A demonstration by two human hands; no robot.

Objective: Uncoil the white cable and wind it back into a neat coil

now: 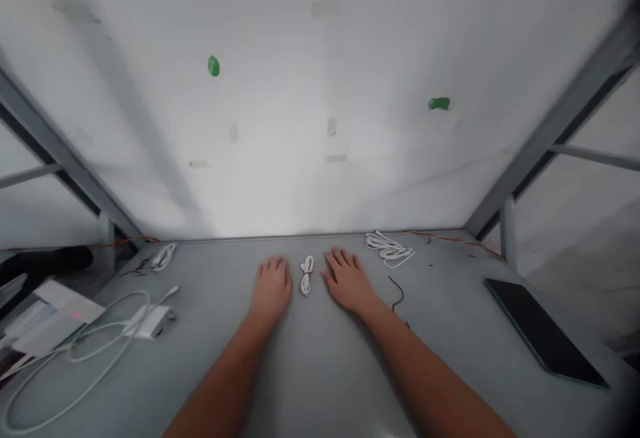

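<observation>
We are resting our bare left hand (273, 288) and bare right hand (349, 281) on the smooth grey tabletop (320, 385); the left's fingers are lying close together, the right's are spreading, and neither is gripping anything. Between them, touching neither, a slim, tied white cable bundle (307, 275) is lying. We are seeing two more white bundles: a compact looped coil (164, 257) leftward and a looser, wavy coil (389, 249) rightward, plus one flat, dark rectangular slab (545, 331).

Passable over tabletop (210, 311) between power adapter (147, 323) and left hand (273, 285); blocked toward right hand (349, 283) by tied white cable (306, 277), ahead by white wall (280, 185), rightward by black tablet (545, 331).
</observation>
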